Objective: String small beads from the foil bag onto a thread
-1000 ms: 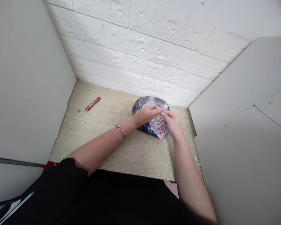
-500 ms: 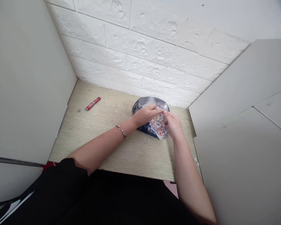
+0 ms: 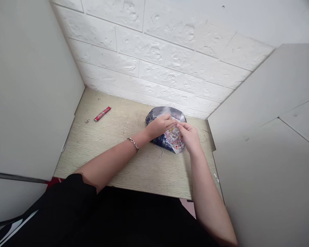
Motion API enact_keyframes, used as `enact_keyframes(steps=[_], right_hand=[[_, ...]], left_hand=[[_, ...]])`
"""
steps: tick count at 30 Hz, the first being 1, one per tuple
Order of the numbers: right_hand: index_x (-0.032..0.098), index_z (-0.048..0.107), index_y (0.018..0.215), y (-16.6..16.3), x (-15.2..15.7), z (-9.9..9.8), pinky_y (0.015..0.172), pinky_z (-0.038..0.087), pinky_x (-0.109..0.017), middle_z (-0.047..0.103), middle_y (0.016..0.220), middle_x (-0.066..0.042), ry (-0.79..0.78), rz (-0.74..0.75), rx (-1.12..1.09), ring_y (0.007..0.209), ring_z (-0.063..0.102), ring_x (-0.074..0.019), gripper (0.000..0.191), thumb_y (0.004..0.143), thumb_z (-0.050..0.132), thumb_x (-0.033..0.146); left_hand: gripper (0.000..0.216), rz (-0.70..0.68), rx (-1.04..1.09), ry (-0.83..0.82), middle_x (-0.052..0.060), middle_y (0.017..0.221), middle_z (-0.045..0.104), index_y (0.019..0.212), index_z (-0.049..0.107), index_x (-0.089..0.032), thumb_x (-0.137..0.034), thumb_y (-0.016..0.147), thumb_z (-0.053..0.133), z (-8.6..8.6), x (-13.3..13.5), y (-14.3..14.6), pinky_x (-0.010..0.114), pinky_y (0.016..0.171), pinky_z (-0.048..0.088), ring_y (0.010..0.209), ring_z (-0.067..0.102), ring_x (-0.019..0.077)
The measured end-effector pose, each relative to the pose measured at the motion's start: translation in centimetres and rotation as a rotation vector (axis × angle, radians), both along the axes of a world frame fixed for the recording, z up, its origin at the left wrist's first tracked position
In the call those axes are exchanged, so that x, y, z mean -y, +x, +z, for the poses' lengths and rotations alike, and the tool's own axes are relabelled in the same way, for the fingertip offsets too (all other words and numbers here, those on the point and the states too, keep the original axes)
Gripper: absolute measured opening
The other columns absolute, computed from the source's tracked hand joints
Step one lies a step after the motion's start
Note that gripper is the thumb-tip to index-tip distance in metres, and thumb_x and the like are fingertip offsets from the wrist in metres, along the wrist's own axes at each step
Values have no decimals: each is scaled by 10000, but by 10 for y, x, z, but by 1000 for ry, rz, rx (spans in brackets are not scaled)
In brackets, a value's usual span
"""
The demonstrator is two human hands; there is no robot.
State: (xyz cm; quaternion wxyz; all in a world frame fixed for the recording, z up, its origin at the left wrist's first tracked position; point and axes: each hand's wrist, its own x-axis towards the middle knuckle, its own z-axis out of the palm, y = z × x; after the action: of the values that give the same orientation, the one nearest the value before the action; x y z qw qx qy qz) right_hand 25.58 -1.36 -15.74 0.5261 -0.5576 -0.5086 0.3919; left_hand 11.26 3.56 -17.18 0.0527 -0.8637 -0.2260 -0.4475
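A dark blue and silver bag [image 3: 161,140], laid open, holds a heap of small colourful beads [image 3: 175,139]. Above the beads my left hand [image 3: 160,125] is closed in a pinch, its fingertips pointing right. My right hand [image 3: 191,136] is pinched too, and its fingertips meet those of the left. Whatever lies between the fingers is too small to make out. From under the bag's front edge a short pale beaded strand [image 3: 161,152] trails onto the wooden table [image 3: 134,164].
A red tube [image 3: 102,114] lies at the table's left, with a small metal piece [image 3: 87,121] near it. Behind stands a white brick-patterned wall [image 3: 134,65]. Pale panels [image 3: 33,89] close in the left side, and others [image 3: 262,154] the right.
My right hand has shifted slightly left, bringing its fingertips closer in against my left fingers. The left hand and the bag have stayed in place.
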Motion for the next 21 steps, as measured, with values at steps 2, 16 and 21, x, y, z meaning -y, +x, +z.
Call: enact_keyframes(steps=[2,16,21], right_hand=[[155,601,772,-1,0,1,334,259,-201,443,425,71,9,-6,10,327,345,-55,242,634,601,354],[175,560,668,-2,4,-1,479,281,-222,423,503,43,166,-83,376,471,353,-83,201,734,475,345],[186,553,664,-2,7,-2,517,283,-234,462,517,32,223,-65,481,491,368,-103,194,753,448,323]], left_hand=[[266,-3,-2,12,26,689,501,882,605,-151,-273,858,370,1,1,1,221,650,465,660,491,91],[249,-7,-78,-56,44,751,490,831,573,-140,-299,840,381,2,3,0,249,684,455,700,477,110],[150,-89,-51,-105,55,808,499,861,526,-143,-228,768,444,4,6,0,282,736,451,799,483,139]])
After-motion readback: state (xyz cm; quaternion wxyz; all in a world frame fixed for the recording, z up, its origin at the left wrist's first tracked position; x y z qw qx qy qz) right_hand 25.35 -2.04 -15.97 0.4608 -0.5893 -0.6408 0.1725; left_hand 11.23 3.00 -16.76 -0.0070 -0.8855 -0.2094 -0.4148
